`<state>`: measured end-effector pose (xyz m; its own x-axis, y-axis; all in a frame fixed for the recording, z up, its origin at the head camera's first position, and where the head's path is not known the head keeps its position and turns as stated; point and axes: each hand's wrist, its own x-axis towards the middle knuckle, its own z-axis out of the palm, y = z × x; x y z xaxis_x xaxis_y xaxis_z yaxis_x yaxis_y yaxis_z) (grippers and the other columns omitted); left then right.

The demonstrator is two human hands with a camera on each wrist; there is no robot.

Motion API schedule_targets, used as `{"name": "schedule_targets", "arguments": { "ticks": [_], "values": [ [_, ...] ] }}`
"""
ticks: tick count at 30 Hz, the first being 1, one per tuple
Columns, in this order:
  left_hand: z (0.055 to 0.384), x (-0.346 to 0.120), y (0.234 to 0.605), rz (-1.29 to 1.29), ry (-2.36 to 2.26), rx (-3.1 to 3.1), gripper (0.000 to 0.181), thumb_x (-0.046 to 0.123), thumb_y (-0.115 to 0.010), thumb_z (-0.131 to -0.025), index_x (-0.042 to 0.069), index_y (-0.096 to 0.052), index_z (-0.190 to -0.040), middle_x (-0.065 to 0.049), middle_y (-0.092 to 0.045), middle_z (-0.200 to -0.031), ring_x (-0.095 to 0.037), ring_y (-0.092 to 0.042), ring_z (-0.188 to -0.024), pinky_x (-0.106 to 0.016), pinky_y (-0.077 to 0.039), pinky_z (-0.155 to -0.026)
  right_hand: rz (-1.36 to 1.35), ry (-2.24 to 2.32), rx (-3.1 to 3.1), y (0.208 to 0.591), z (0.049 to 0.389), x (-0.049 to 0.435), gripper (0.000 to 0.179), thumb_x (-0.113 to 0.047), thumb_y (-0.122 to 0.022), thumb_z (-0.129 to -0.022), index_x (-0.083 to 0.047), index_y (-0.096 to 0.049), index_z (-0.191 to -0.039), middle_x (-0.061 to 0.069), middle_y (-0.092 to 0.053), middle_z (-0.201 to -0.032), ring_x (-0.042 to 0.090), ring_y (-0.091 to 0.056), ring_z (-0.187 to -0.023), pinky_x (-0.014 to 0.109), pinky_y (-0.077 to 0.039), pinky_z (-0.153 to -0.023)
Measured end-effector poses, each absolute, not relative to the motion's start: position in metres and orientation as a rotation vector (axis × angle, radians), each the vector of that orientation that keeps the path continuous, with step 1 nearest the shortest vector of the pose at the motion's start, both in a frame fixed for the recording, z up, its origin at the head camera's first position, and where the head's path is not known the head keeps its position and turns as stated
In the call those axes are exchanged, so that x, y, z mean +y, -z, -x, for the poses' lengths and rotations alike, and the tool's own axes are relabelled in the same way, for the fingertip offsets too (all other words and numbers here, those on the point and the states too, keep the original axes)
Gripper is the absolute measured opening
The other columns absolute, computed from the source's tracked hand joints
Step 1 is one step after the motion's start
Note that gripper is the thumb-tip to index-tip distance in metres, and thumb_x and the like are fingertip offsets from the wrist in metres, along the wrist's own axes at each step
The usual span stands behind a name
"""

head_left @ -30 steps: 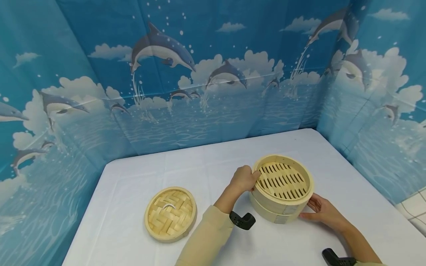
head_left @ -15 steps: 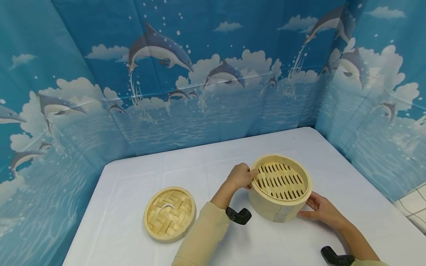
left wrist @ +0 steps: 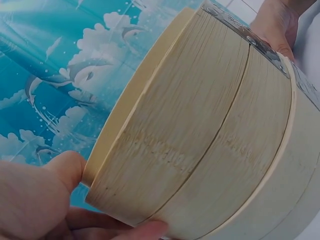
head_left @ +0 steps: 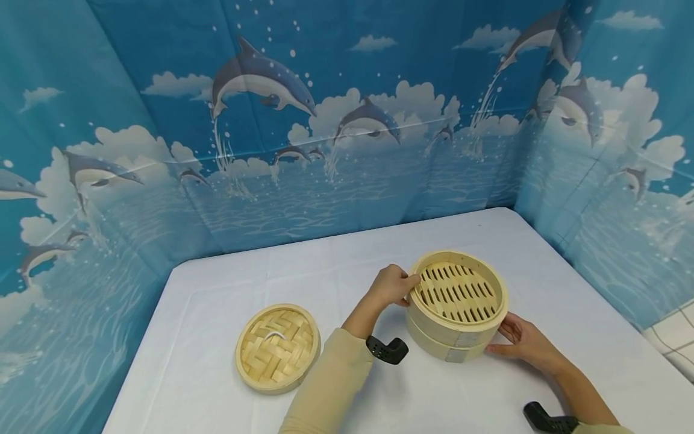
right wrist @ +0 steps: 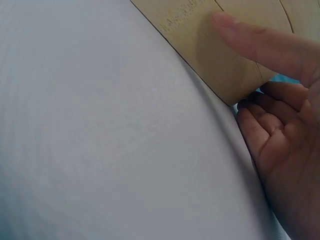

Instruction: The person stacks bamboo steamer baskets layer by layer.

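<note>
A: Starting nearest: wearing what, gripping what?

B: Wearing a black wrist unit (head_left: 387, 351) on each arm. Clamping the rim of the upper steamer tier (head_left: 441, 323) with the left hand (head_left: 390, 286), hooking the thumb over the edge and bracing fingers along the outer wall. Gripping the lower steamer tier (head_left: 432, 346) with the right hand (head_left: 525, 348), laying the thumb on its side. Standing stacked, upper on lower, on the right half of the white tablecloth (head_left: 331, 265).

A: Showing what in one view only?

B: Revealing the slotted floor (head_left: 458, 286) from the head alone. Exposing wall grain and the left fingertips under the rim from the left wrist. Displaying the right fingers at the base edge from the right wrist, while partly hiding them from the head.

A: Finding which edges and room?

B: Passing the left sleeve (head_left: 333, 383) close beside the woven lid (head_left: 278, 349). Showing wide cloth between lid and tiers. Showing more cloth behind the tiers, reaching the far table edge and backing onto the dolphin curtain (head_left: 358, 163).
</note>
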<state>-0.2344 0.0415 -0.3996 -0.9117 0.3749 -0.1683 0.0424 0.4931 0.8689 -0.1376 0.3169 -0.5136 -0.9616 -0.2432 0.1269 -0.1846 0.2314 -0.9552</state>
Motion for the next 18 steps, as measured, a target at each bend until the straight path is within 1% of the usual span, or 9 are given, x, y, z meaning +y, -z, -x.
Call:
{"name": "schedule_targets", "arguments": {
  "ticks": [2,7,10,15,18],
  "values": [
    [0.2349,0.0413,0.3998,-0.363,-1.383,2.399,0.029,0.014,-0.054,-0.088,-0.003,-0.065,-0.069,-0.008,-0.057,-0.061,-0.018,-0.062,-0.052,-0.025,-0.052,-0.047,0.412,1.869,2.429,0.5140,0.1375,0.3173,0.083,0.002,-0.074,-0.073,0.018,-0.022,-0.135,-0.029,-0.041,-0.122,-0.016,-0.036,-0.111,0.006,-0.031,-0.089],
    [0.2359,0.0405,0.3994,-0.353,-1.367,2.390,0.029,0.014,-0.054,-0.089,-0.004,-0.065,-0.068,-0.009,-0.057,-0.061,-0.017,-0.061,-0.051,-0.028,-0.053,-0.049,0.395,1.867,2.431,0.5142,0.1381,0.3169,0.083,0.002,-0.074,-0.072,0.018,-0.022,-0.135,-0.029,-0.041,-0.121,-0.016,-0.037,-0.110,0.006,-0.032,-0.089],
    [0.2359,0.0405,0.3991,-0.342,-1.363,2.386,0.028,0.014,-0.055,-0.089,-0.004,-0.066,-0.070,-0.008,-0.057,-0.062,-0.017,-0.060,-0.052,-0.028,-0.053,-0.050,0.364,1.851,2.436,0.5135,0.1379,0.3165,0.084,0.000,-0.074,-0.073,0.017,-0.022,-0.136,-0.028,-0.039,-0.121,-0.017,-0.036,-0.109,0.006,-0.032,-0.088],
    [0.2356,0.0407,0.3997,-0.329,-1.356,2.395,0.028,0.016,-0.056,-0.089,-0.005,-0.068,-0.075,-0.007,-0.057,-0.063,-0.017,-0.062,-0.053,-0.030,-0.054,-0.052,0.304,1.808,2.468,0.5122,0.1377,0.3170,0.085,-0.004,-0.076,-0.073,0.015,-0.024,-0.137,-0.020,-0.038,-0.122,-0.018,-0.036,-0.107,0.006,-0.033,-0.088],
    [0.2354,0.0416,0.4009,-0.309,-1.362,2.399,0.028,0.018,-0.057,-0.090,-0.004,-0.069,-0.079,-0.006,-0.058,-0.064,-0.017,-0.062,-0.054,-0.027,-0.053,-0.050,0.308,1.799,2.481,0.5133,0.1381,0.3181,0.084,-0.003,-0.076,-0.072,0.015,-0.024,-0.136,-0.021,-0.039,-0.122,-0.018,-0.036,-0.107,0.006,-0.033,-0.087]
  ]
}}
